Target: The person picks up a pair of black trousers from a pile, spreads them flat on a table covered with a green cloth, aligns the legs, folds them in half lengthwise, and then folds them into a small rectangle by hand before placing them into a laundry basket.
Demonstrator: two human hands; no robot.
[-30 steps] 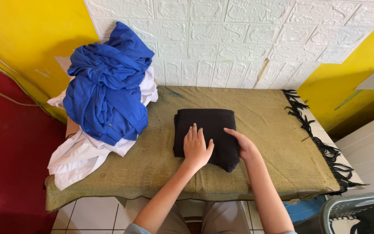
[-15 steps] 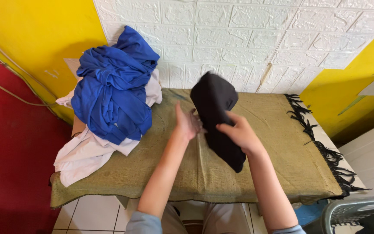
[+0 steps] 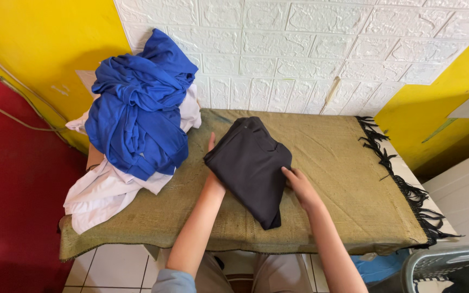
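Both hands grip folded black garment (image 3: 251,165): left hand (image 3: 211,163) mostly beneath it, right hand (image 3: 298,183) pinching its right edge, above burlap-covered table (image 3: 332,163)

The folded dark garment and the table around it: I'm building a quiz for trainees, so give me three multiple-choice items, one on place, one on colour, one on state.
1. Where does the heap of clothes lie relative to the folded dark garment?
A. To its left, against the wall
B. To its right
C. On the floor

2. What colour is the top piece of that heap?
A. Red
B. Blue
C. Green

3. How are the hands placed on the dark garment?
A. Both are away from it
B. Only the right hand touches it
C. The left hand is mostly hidden under its left edge, and the right hand touches its right edge

Answers: 1 A, the heap sits at the left end of the burlap-covered table. 2 B, blue cloth lies over white. 3 C, both hands meet the garment.
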